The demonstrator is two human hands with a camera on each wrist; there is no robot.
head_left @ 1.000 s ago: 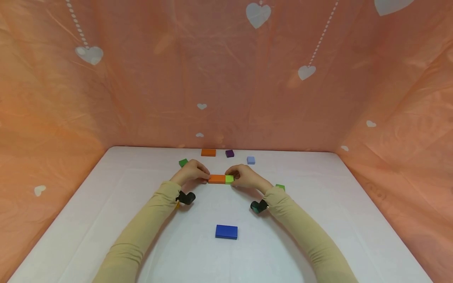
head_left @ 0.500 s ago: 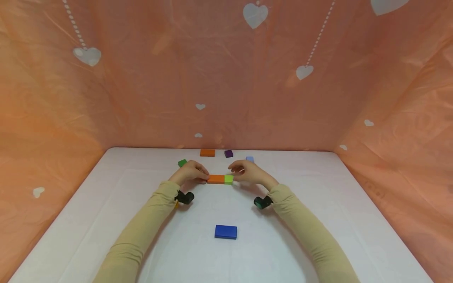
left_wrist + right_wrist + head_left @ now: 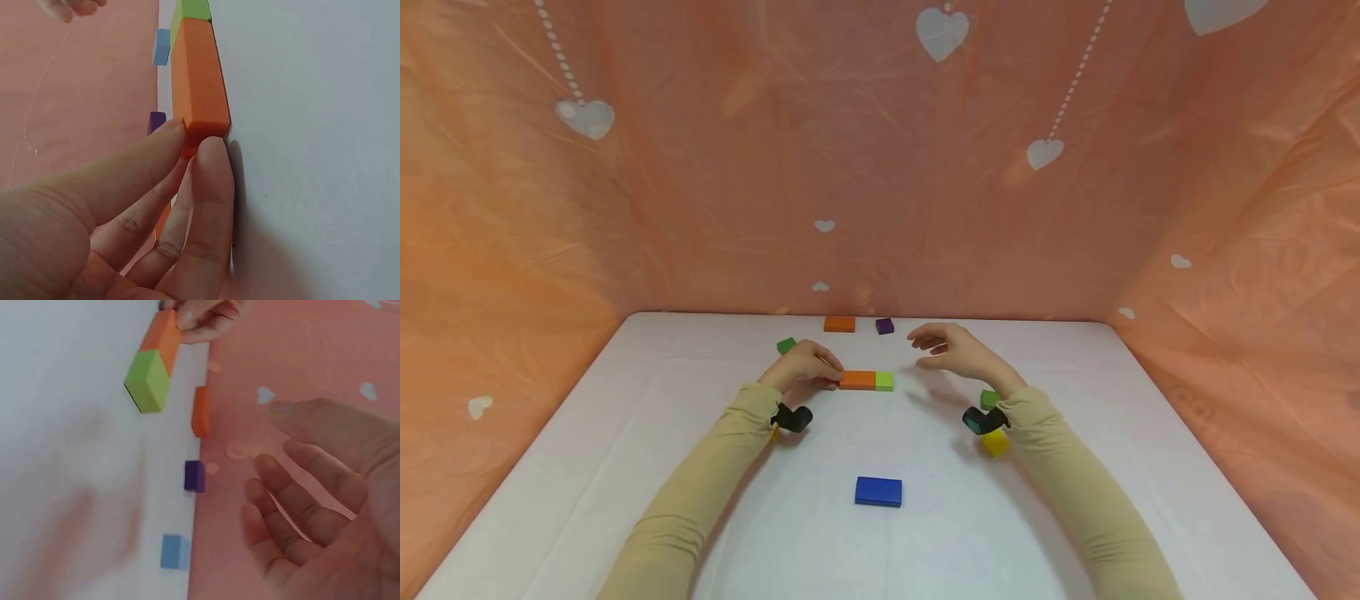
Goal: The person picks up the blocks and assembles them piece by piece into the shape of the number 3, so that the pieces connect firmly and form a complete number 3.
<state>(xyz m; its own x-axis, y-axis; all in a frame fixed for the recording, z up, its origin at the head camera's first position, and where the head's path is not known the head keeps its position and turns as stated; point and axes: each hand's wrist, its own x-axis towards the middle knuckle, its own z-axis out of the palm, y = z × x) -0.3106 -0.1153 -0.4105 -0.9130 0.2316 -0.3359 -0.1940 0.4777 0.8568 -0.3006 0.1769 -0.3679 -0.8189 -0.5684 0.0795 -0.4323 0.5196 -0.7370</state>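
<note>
An orange block [image 3: 857,381] lies end to end with a lime green block [image 3: 884,381] on the white table, their faces touching. My left hand [image 3: 807,365] holds the orange block's left end; in the left wrist view the thumb and fingertips pinch that end of the orange block [image 3: 200,75]. Off to the right, my right hand [image 3: 958,350] hovers above the table with nothing in it. Its fingers are loosely bent and spread in the right wrist view, apart from the lime green block [image 3: 148,382].
Farther back lie a second orange block [image 3: 839,324], a purple block [image 3: 884,326] and a light blue block [image 3: 175,552]. Green blocks sit by the left hand [image 3: 786,345] and right wrist [image 3: 989,399]. A yellow block [image 3: 996,443] and a blue block [image 3: 878,492] are nearer.
My right hand has let go of the lime green block and moved up and to the right. The left hand has stayed at the orange block.
</note>
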